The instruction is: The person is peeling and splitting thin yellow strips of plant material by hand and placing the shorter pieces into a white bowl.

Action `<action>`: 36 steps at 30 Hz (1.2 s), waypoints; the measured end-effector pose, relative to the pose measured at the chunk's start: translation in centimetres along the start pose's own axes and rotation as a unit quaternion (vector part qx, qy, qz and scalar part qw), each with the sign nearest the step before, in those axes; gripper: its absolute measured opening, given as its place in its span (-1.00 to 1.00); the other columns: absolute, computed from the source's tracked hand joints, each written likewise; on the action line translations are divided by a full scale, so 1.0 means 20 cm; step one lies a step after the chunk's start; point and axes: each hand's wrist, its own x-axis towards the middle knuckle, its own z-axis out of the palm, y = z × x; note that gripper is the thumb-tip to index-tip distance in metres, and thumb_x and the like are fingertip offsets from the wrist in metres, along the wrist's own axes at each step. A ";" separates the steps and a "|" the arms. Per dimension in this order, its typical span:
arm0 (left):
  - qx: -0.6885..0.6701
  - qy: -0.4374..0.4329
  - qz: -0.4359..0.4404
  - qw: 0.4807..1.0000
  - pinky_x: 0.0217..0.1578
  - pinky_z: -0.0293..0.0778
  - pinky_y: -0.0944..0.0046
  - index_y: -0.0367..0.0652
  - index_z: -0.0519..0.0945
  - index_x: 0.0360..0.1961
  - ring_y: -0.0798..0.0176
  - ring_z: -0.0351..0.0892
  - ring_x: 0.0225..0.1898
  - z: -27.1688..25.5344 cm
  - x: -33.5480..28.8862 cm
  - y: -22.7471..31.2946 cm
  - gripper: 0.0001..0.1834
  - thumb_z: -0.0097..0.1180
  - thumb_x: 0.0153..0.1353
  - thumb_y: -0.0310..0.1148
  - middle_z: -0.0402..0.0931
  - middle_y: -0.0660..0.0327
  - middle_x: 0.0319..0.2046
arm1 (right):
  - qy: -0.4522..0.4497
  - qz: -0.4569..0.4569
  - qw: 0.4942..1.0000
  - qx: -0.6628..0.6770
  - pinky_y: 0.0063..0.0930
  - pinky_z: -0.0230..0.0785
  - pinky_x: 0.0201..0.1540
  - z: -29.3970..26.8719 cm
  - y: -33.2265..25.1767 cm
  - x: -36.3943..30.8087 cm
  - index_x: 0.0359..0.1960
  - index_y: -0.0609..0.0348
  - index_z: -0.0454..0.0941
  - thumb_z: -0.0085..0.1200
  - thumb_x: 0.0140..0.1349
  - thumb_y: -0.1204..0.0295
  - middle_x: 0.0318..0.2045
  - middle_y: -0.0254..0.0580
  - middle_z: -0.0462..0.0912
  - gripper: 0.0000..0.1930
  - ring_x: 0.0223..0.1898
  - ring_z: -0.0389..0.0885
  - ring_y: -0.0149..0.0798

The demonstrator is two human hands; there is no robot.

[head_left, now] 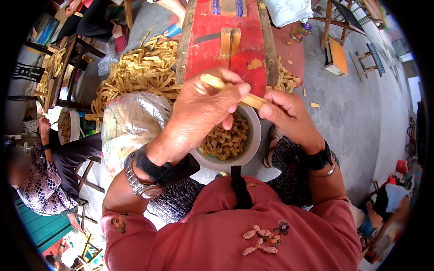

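Note:
My left hand (205, 104) and my right hand (293, 116) pinch a flat yellow-tan strip (254, 100) between thumb and fingers. The strip slants across from the left hand down to the right, and part of it is covered by my left fingers. Under the hands stands a pale round basin (257, 135), holding many small chopped tan pieces (226, 140). Just beyond is a red wooden bench (205, 54) with an upright wooden block (230, 41) on it. A scrap of tan material (255, 64) lies on the bench.
A large heap of long tan strips (142, 67) lies left of the bench, behind a stuffed clear plastic bag (133, 122). A lidded jar (301, 31) and an orange-sided box (337, 58) stand at the right. Seated people (45, 180) are at the left.

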 end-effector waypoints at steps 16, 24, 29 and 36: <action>0.062 0.091 0.188 0.976 -0.70 0.31 0.49 -0.29 0.54 -0.34 0.52 0.35 -0.71 -0.13 0.32 0.02 -0.89 0.09 0.22 -0.44 0.43 0.35 -0.63 | 0.167 -0.107 0.971 -0.135 -0.43 0.07 -0.58 -0.05 0.04 0.31 -0.46 0.29 0.41 -0.05 0.28 0.32 -0.71 -0.19 0.26 -0.74 -0.67 0.20 -0.35; 0.386 0.088 0.083 0.915 -0.68 0.16 0.52 -0.22 0.57 -0.37 0.60 0.21 -0.69 -0.26 0.24 -0.04 -0.81 0.11 0.23 -0.30 0.48 0.37 -0.66 | 0.096 -0.018 0.985 -0.141 -0.39 0.16 -0.56 -0.04 0.10 0.23 -0.44 0.30 0.43 -0.02 0.26 0.34 -0.67 -0.14 0.32 -0.76 -0.66 0.26 -0.26; 0.520 -0.116 0.049 0.845 -0.48 0.38 0.10 -0.30 0.54 -0.43 0.00 0.53 -0.52 -0.20 0.03 -0.11 -0.64 0.11 0.20 -0.14 0.49 -0.05 -0.57 | 0.036 -0.097 0.986 -0.134 -0.38 0.24 -0.55 0.05 -0.05 0.08 -0.42 0.24 0.48 0.01 0.25 0.32 -0.65 -0.11 0.39 -0.78 -0.64 0.41 -0.17; 0.021 -0.060 -0.220 0.973 -0.51 0.38 0.48 -0.26 0.51 -0.28 0.44 0.48 -0.54 -0.06 -0.02 -0.29 -0.50 -0.21 0.36 0.02 0.50 0.23 -0.49 | -0.098 -0.243 0.960 -0.103 -0.31 0.29 -0.52 0.28 -0.02 -0.08 -0.46 0.08 0.48 0.10 0.17 0.34 -0.61 -0.27 0.43 -0.86 -0.57 0.47 -0.15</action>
